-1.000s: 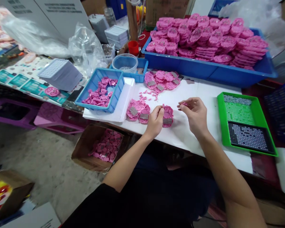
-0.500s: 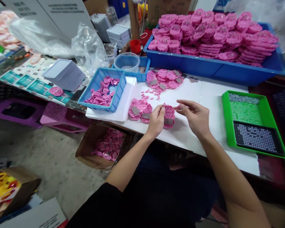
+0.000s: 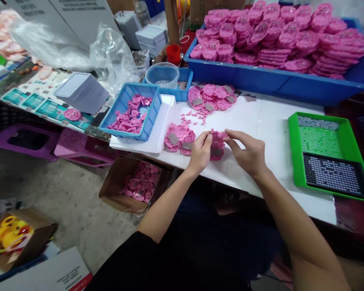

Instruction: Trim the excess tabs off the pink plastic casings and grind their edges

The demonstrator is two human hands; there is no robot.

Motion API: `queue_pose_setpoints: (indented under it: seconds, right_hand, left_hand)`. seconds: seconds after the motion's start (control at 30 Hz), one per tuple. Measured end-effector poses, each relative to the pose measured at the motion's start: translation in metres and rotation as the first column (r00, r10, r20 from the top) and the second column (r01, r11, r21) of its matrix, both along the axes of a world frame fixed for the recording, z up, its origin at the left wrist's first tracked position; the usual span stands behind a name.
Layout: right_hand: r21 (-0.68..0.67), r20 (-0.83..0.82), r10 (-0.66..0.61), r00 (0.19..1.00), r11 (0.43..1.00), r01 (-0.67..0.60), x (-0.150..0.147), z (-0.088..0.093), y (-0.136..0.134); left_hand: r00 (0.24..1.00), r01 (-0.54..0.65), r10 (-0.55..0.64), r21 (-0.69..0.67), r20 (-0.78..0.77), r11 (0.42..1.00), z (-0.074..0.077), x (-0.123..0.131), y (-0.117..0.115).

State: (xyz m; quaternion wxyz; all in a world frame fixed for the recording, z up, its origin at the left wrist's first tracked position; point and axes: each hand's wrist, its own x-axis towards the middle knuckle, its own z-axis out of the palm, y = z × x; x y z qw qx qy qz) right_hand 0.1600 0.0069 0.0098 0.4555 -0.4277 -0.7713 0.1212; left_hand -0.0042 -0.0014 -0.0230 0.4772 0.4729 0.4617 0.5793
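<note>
My left hand [image 3: 200,152] is closed on the left edge of a pink plastic casing [image 3: 217,142], thumb on top; a grey metal plate shows in the casing's lower part. At the casing's upper right edge, my right hand [image 3: 245,151] pinches a small pink plastic piece, mostly hidden by the fingertips. Just left of my left hand lie several pink casings [image 3: 179,137] with grey plates. Small loose pink pegs [image 3: 194,117] are scattered behind them, and another cluster of pink casings [image 3: 211,98] lies farther back.
A large blue bin [image 3: 261,80] heaped with stacked pink casings stands at the back right. On the right is a green tray [image 3: 295,161] with a black grid. A blue basket [image 3: 148,121] of pink parts sits left; a cardboard box [image 3: 115,194] of pink pieces is below.
My right hand has brought the small pink piece left, from beside the casing to its upper right edge. The casing has tilted somewhat in my left hand. The view has shifted slightly.
</note>
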Motion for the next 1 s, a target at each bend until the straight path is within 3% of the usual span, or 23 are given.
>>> queue_pose_setpoints:
  seconds: [0.1,0.2,0.53,0.87,1.0]
  right_hand:
    - [0.137,0.093,0.039,0.995,0.989,-0.051,-0.001,-0.004,0.002]
    - [0.181,0.065,0.058,0.996,0.981,-0.069,-0.003,-0.005,0.004]
    - [0.007,-0.010,0.041,0.999,0.999,-0.041,-0.005,-0.014,0.007]
    - [0.171,0.178,-0.009,0.984,0.985,-0.022,-0.004,-0.016,0.004]
    - [0.150,0.120,0.031,0.992,0.987,-0.049,-0.006,-0.013,0.001]
  left_hand:
    - [1.000,-0.012,0.012,0.019,-0.002,1.000,0.001,0.000,0.000]
    - [1.000,0.022,-0.022,0.032,0.004,0.999,0.001,0.000,0.000]
    - [0.996,0.074,-0.071,0.072,-0.045,0.995,-0.002,-0.001,-0.004]
    - [0.995,0.062,-0.069,0.102,0.068,0.993,0.001,0.002,-0.005]
    - [0.991,0.050,-0.063,0.117,0.116,0.992,-0.001,0.001,-0.005]
